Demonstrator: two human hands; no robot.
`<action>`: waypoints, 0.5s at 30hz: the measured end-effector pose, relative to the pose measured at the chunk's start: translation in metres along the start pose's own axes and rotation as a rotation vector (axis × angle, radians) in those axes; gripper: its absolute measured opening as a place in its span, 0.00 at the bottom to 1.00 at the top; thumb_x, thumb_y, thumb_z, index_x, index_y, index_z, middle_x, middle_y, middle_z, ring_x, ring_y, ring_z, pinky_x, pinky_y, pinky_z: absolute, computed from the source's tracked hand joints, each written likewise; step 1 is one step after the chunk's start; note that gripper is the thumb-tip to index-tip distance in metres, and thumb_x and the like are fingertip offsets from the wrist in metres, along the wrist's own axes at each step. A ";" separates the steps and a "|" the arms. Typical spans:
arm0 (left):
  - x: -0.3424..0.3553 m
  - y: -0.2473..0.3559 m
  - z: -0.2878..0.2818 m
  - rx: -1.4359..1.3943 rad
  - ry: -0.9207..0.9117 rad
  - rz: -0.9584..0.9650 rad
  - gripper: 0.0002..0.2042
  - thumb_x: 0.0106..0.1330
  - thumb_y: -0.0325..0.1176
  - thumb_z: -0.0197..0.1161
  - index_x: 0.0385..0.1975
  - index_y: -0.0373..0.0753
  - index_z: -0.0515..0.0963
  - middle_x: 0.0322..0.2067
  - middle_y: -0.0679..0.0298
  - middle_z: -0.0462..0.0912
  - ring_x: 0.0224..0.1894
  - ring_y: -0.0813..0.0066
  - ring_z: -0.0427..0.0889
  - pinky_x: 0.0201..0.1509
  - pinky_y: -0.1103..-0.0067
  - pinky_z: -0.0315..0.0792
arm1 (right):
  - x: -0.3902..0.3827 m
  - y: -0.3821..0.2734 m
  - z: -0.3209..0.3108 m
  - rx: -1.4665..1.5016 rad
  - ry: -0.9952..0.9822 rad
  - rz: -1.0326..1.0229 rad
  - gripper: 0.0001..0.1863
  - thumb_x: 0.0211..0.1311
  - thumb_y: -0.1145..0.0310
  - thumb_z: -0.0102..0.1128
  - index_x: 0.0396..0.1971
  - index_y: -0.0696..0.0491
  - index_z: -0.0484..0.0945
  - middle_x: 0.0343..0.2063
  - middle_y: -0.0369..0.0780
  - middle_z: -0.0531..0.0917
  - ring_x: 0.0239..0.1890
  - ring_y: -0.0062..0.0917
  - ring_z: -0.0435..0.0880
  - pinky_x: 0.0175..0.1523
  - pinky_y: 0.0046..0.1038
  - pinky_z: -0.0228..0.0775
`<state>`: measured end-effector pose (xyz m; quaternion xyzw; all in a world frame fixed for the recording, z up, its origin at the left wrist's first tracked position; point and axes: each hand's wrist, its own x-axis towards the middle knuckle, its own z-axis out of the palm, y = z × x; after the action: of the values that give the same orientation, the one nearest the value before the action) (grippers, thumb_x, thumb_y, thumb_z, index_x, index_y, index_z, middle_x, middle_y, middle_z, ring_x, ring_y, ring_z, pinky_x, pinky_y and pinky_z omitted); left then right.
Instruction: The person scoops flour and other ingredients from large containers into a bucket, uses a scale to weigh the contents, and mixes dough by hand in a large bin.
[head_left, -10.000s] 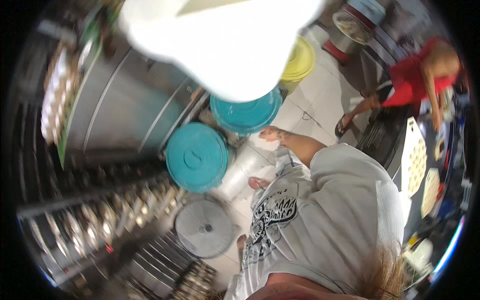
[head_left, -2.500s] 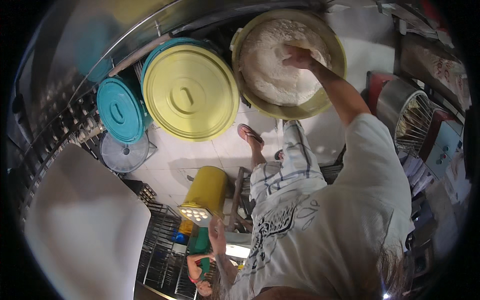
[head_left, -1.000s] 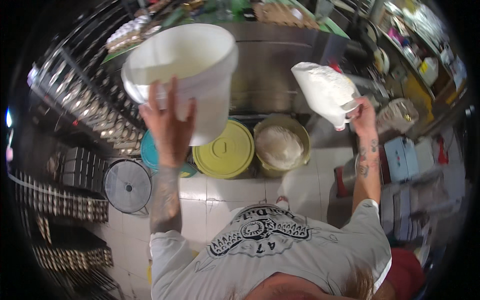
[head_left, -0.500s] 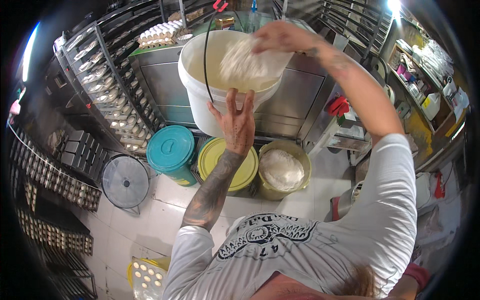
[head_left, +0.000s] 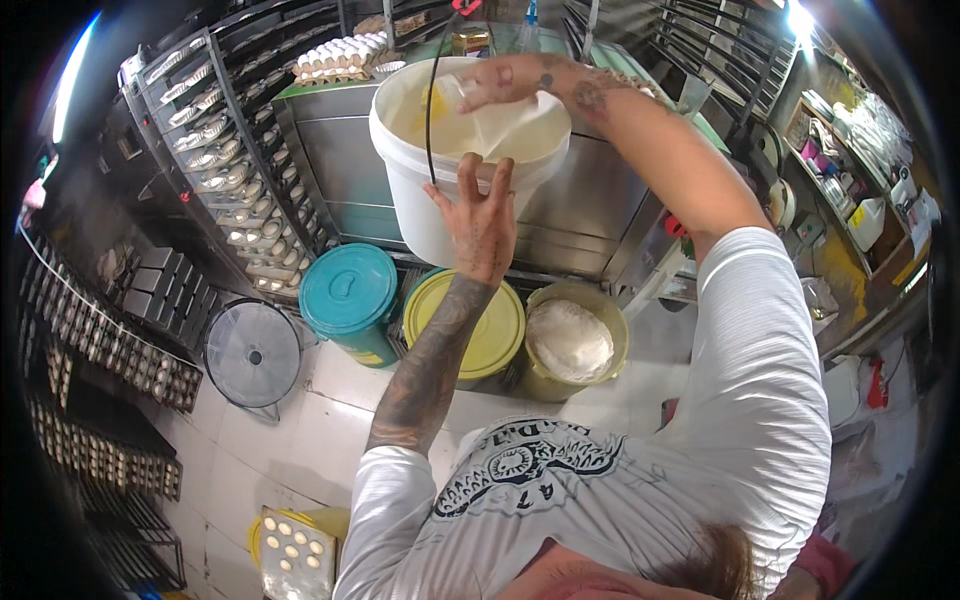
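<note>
Right before the steel desk [head_left: 345,180], we've got the white bucket [head_left: 418,215], left hand [head_left: 482,222] spread wide on its near wall, apparently to steady it, while the right hand [head_left: 492,86] reaches over its mouth, grip too unclear for us to tell

The clearest printing is on the front of your shirt [head_left: 640,515]: a dark arc of letters on the hem side of a winged emblem [head_left: 512,465], and two large characters toward the collar. Near its bottom edge, your teal bucket [head_left: 348,295] carries yellow marking, too small to read. So is the yellow label [head_left: 857,213] on the white jug [head_left: 868,226].
</note>
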<state>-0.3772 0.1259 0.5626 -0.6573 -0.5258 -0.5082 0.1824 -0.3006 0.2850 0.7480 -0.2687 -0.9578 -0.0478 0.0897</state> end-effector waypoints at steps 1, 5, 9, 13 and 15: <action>0.001 -0.003 -0.003 0.029 0.006 -0.008 0.27 0.56 0.29 0.68 0.58 0.50 0.72 0.57 0.55 0.62 0.64 0.55 0.62 0.64 0.32 0.48 | -0.003 -0.007 0.002 0.137 -0.142 0.092 0.29 0.63 0.46 0.58 0.54 0.54 0.74 0.39 0.46 0.83 0.37 0.33 0.86 0.29 0.36 0.81; 0.005 -0.005 -0.007 0.047 -0.003 -0.011 0.27 0.56 0.29 0.68 0.58 0.50 0.71 0.57 0.55 0.61 0.65 0.55 0.61 0.64 0.32 0.47 | 0.001 -0.018 -0.001 -0.122 -0.347 0.304 0.31 0.63 0.42 0.55 0.52 0.55 0.74 0.37 0.42 0.83 0.33 0.31 0.85 0.20 0.30 0.81; 0.005 -0.012 -0.016 0.028 -0.025 0.004 0.28 0.56 0.29 0.68 0.59 0.50 0.71 0.58 0.55 0.60 0.65 0.54 0.61 0.64 0.32 0.47 | -0.016 -0.020 -0.012 0.067 -0.207 0.396 0.32 0.55 0.36 0.61 0.30 0.56 0.82 0.26 0.38 0.83 0.28 0.27 0.79 0.35 0.32 0.73; 0.007 -0.028 -0.022 0.090 -0.044 0.001 0.28 0.56 0.33 0.68 0.60 0.51 0.70 0.58 0.55 0.61 0.67 0.54 0.60 0.64 0.32 0.47 | -0.030 0.004 -0.054 0.239 0.189 0.078 0.29 0.60 0.41 0.60 0.42 0.54 0.84 0.34 0.36 0.85 0.38 0.22 0.81 0.43 0.26 0.73; 0.013 -0.030 -0.026 0.118 -0.018 0.016 0.30 0.56 0.33 0.68 0.61 0.53 0.70 0.61 0.54 0.61 0.67 0.53 0.61 0.65 0.34 0.46 | -0.067 0.043 -0.085 0.356 0.185 0.246 0.24 0.65 0.48 0.58 0.47 0.54 0.82 0.40 0.34 0.86 0.41 0.20 0.82 0.50 0.25 0.73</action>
<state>-0.4163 0.1240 0.5758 -0.6541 -0.5512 -0.4689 0.2200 -0.2090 0.2759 0.8202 -0.3577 -0.8990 0.1086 0.2283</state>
